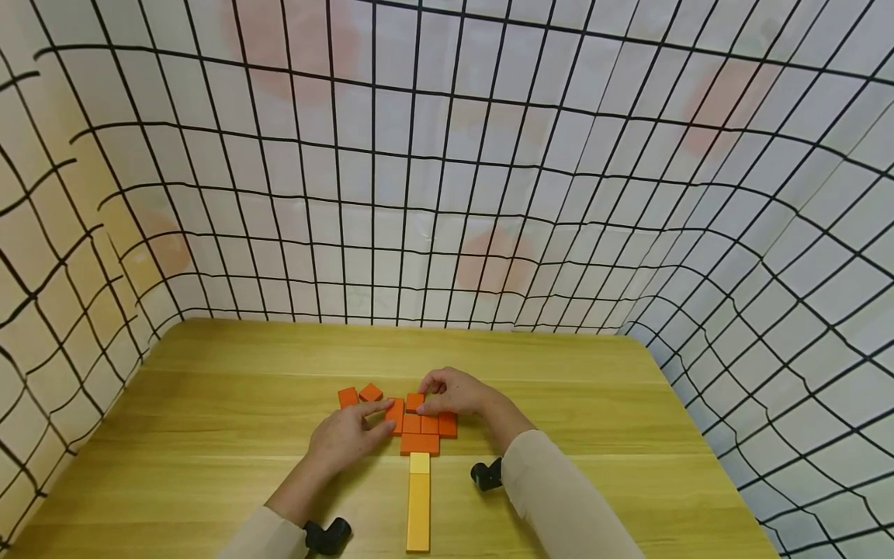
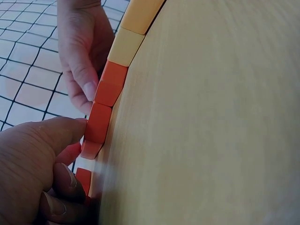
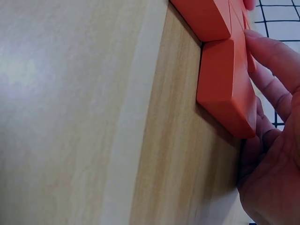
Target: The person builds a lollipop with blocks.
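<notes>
Orange blocks lie in a cluster on the table in the head view, above a pale yellow block (image 1: 419,463) and a long yellow block (image 1: 418,512). My right hand (image 1: 454,392) pinches a small square orange block (image 1: 415,401) at the cluster's far edge, thumb on the near side. On the cluster's left, the thumb and index finger of my left hand (image 1: 347,436) touch an upright oblong orange block (image 1: 394,417). A wide orange block (image 1: 420,444) forms the near row. The right wrist view shows an orange block (image 3: 218,75) beside my right hand, whose fingers are partly hidden.
Two loose orange blocks, one square (image 1: 348,397) and one turned at an angle (image 1: 371,392), lie beyond my left hand. Black grid netting (image 1: 419,210) over pale sheeting surrounds the wooden table (image 1: 594,388) at the back and sides.
</notes>
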